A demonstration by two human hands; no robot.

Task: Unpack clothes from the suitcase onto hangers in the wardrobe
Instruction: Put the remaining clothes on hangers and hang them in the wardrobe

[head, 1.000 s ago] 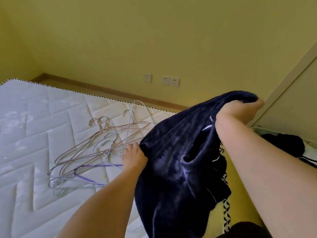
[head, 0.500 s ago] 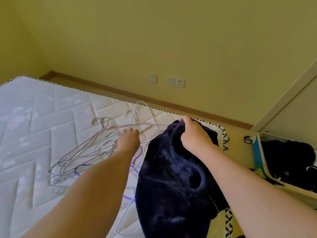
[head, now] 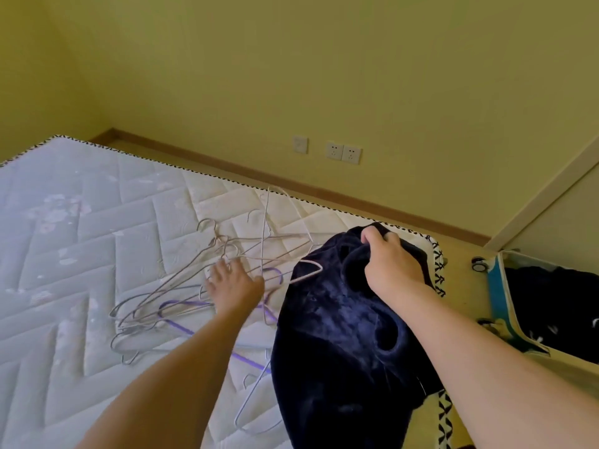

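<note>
Right hand (head: pixel 390 270) fingers clutch navy garment (head: pixel 340 351); left hand (head: pixel 235 285) fingers spread over hangers (head: pixel 181 286).

Left hand (head: pixel 235 283) reaches forward, fingers apparently spread flat; right hand (head: pixel 390 262) keeps a curled grip.

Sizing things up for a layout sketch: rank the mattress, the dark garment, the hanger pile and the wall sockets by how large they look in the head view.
1. mattress
2. dark garment, though nearness to the camera enlarges it
3. hanger pile
4. wall sockets
</note>
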